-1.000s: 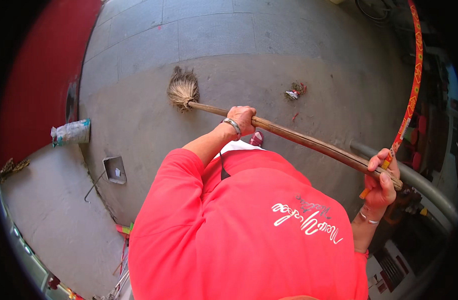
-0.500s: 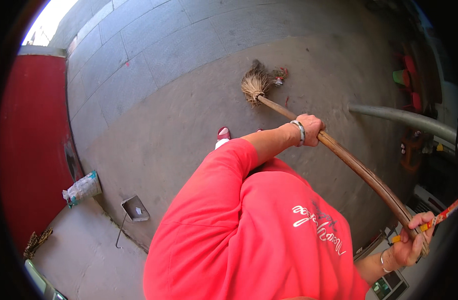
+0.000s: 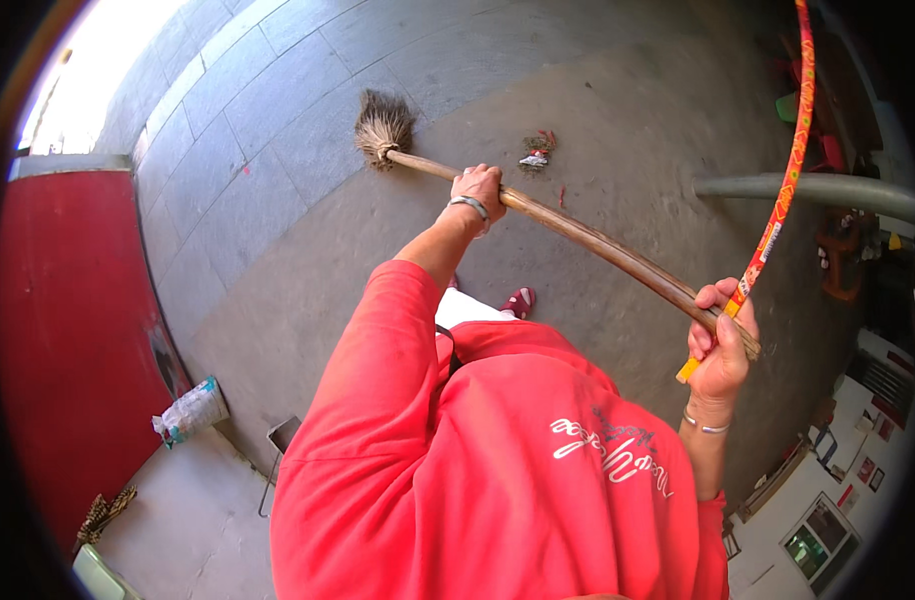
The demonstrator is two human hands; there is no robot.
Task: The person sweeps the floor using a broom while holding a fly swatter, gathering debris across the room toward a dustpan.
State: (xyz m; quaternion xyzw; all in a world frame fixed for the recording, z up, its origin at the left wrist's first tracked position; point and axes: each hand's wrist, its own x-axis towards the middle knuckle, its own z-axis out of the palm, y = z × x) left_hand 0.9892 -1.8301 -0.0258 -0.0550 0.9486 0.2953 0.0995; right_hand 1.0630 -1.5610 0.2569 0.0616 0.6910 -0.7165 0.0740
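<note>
A straw broom [image 3: 598, 240] with a long wooden handle slants across the view, its bristles at the far left over the grey paving tiles. My left hand [image 3: 478, 195] is closed round the handle a short way behind the bristles. Toward the handle's end, my right hand [image 3: 723, 345] grips the wood together with a long red-orange patterned stick [image 3: 786, 180], yellow at its lower end, which points up and away. A small heap of litter [image 3: 538, 150], with white and red bits, lies on the floor between the bristles and the stick.
A long-handled dustpan [image 3: 284, 434], partly hidden by my sleeve, and a bin with a plastic liner [image 3: 194, 410] stand at left near a red panel [image 3: 73, 320]. At right a grey pipe [image 3: 808, 195] juts inward. A small red scrap [image 3: 563, 195] lies near the heap.
The bristles have swung left, away from the litter heap, onto the tiles. My left hand has moved left and up; my right hand has come up and inward, with the patterned stick now upright.
</note>
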